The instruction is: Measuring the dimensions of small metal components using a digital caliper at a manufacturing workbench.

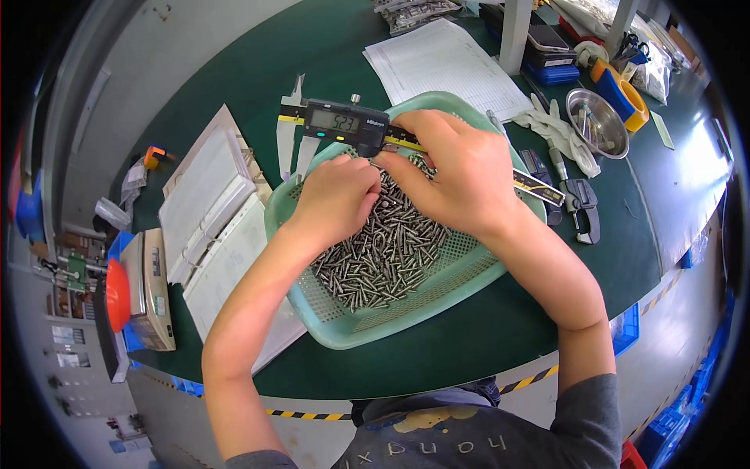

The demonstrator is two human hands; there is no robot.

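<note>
My right hand (461,172) is closed round the beam of a digital caliper (344,121), which lies across the far part of a pale green plastic basket (351,338). The caliper's jaws point toward me at the left, a little apart, with nothing visible between them. Just below its display housing, my left hand (334,199) has its fingers curled together; whatever they pinch is hidden. Under both hands the basket holds a heap of small shiny metal pins or screws (383,254).
An open ring binder (207,203) lies left of the basket, beside a weighing scale (152,289). Printed sheets (445,66) lie beyond. At right are white gloves (555,133), a micrometer (578,199), a metal bowl (598,123) and a tape roll (621,98) on the green table (359,383).
</note>
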